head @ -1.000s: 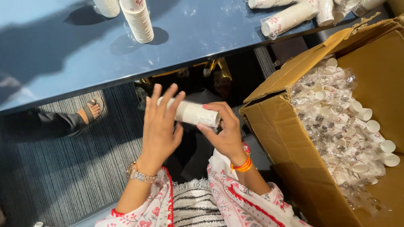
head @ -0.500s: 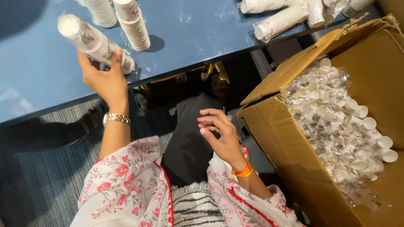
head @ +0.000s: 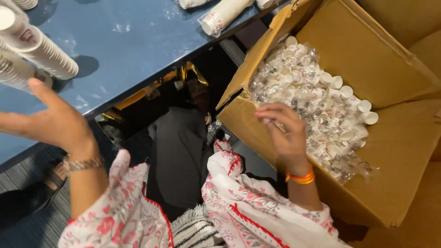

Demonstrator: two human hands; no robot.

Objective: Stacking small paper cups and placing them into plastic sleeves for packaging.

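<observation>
White paper cups wrapped in clear plastic sleeves (head: 317, 105) are filling the open cardboard box (head: 390, 151) on the right. The right hand (head: 285, 133) is hovering over the box's near edge, fingers loosely curled and holding nothing, just beside the nearest sleeves. The left hand (head: 55, 121) is spreading wide and empty over the blue worktop (head: 133, 41), close to a stack of cups (head: 39, 48) lying there.
</observation>
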